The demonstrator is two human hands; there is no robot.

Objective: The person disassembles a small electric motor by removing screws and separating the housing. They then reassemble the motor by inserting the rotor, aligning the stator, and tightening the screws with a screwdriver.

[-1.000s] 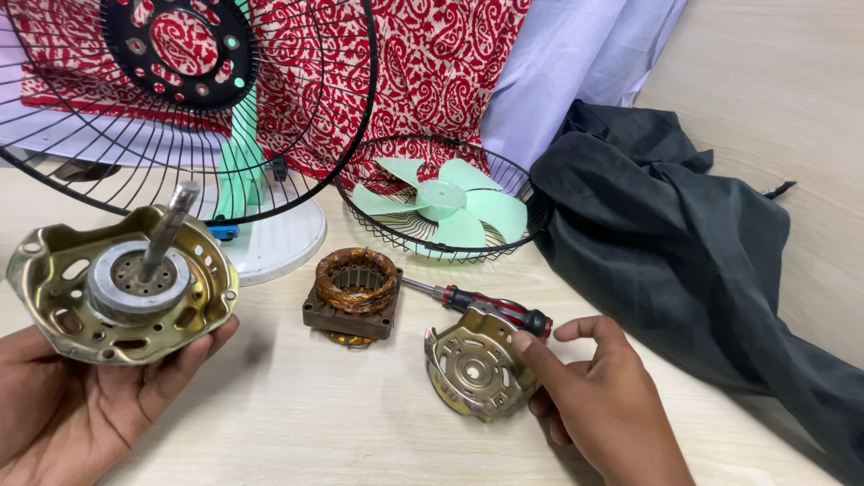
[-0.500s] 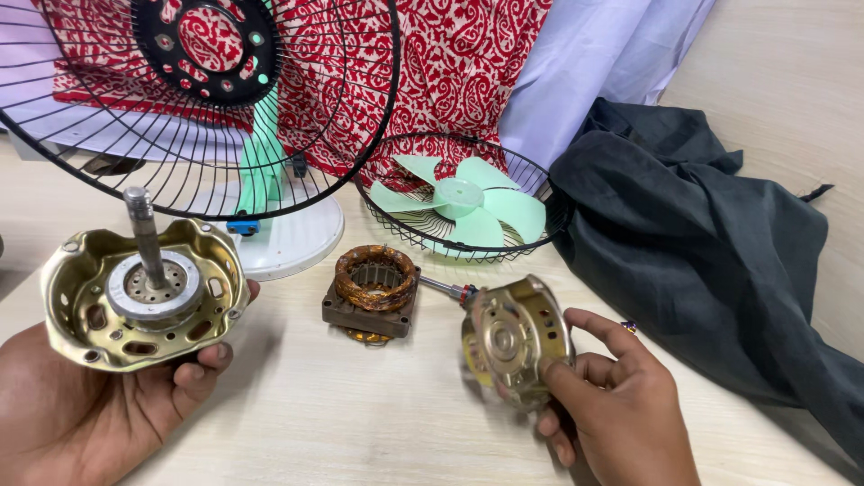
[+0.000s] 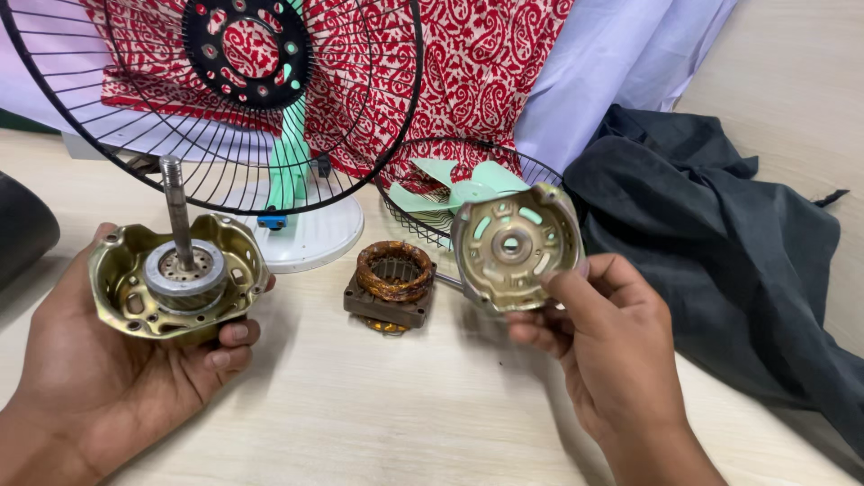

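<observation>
Two brass-coloured motor shells, one per hand; left hand (image 3: pixel 135 378) cups the rear shell (image 3: pixel 175 277) from below, its one rotor (image 3: pixel 184 273) and one upright shaft (image 3: pixel 175 211) seated inside; right hand (image 3: pixel 598 346) has its grip pinched on the front cover (image 3: pixel 515 246), raised above the bench (image 3: pixel 387 414), inner face to camera; between them one copper-wound stator (image 3: pixel 392 281) on the bench; behind, two wire fan guards (image 3: pixel 216 99), one green blade (image 3: pixel 459 189); one dark cloth (image 3: pixel 720 243) at right.

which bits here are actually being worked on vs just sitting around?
In hand:
- left hand holds the motor housing half with rotor and shaft
- right hand holds the motor end cover

Lying about:
- copper-wound stator on the table
- fan guard on its white base
- green fan blade in the second guard
- dark cloth
</observation>
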